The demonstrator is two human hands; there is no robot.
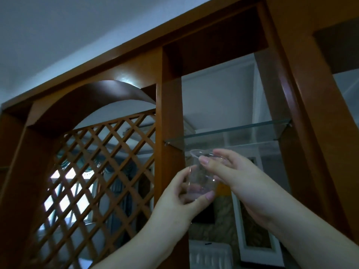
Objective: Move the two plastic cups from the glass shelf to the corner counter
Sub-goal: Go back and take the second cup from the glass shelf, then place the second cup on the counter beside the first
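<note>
A clear plastic cup (pixel 201 176) is held upright in the air just below the glass shelf (pixel 229 132), which shows nothing on it. My left hand (pixel 179 199) cups its base and lower wall from the left, thumb under the bottom. My right hand (pixel 239 175) pinches the rim from the right, thumb on the near edge and fingers over the top. I cannot tell whether this is a single cup or two nested together. The corner counter is out of view.
The shelf sits in a tall wooden cabinet frame, between a left post (pixel 170 117) and a right post (pixel 303 113). To the left is a wooden lattice panel (pixel 101 171) under an arch. Through the opening, a room with framed doors shows beyond.
</note>
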